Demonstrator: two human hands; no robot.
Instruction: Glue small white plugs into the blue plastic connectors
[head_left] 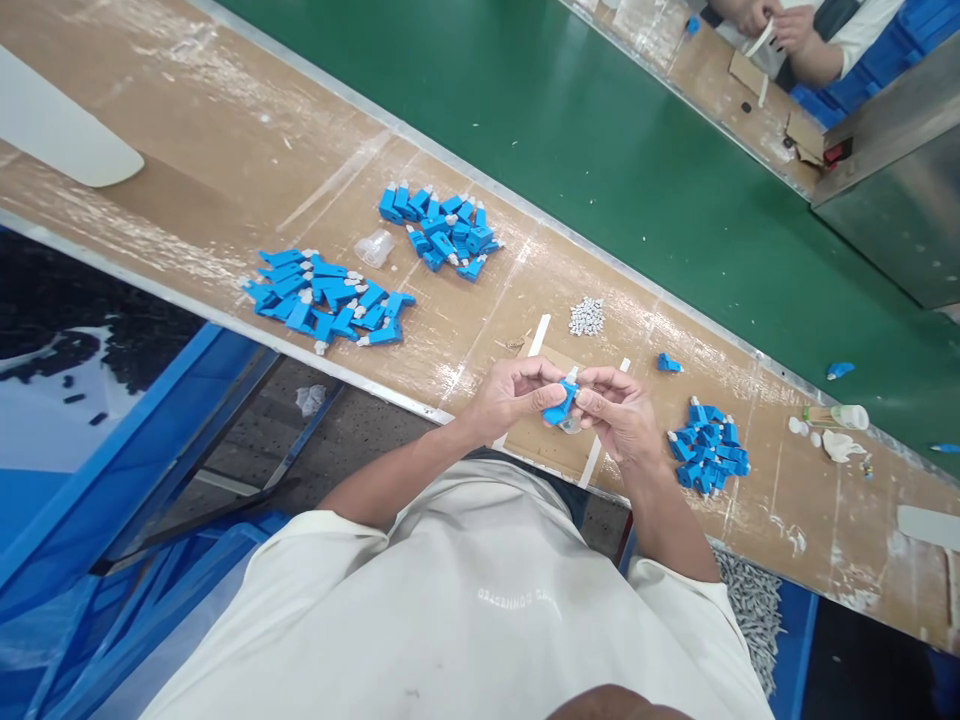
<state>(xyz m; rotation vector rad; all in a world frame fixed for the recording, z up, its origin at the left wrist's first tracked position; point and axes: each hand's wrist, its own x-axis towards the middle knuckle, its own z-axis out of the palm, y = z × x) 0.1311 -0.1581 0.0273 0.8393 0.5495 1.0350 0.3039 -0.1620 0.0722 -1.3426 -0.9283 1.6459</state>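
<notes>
Between my two hands is a small blue plastic part (559, 404) with a whitish tip pointing away from me. My left hand (517, 392) pinches it from the left, thumb on top. From the right, the thumb and fingers of my right hand (616, 408) close on the same part near its tip. Under the hands lies a cardboard piece (551, 445) flanked by white tape strips, and a clear object (572, 424) shows partly below the part. A little pile of small grey pieces (586, 316) sits just beyond my hands.
Blue parts with whitish tips lie in a left heap (330, 298), a far heap (442, 230) and a right heap (709, 446). One blue part (669, 363) lies alone. A clear cup (374, 248) and a bottle (836, 416) rest on the bench. Across the green floor, another person's hands (780, 25) work.
</notes>
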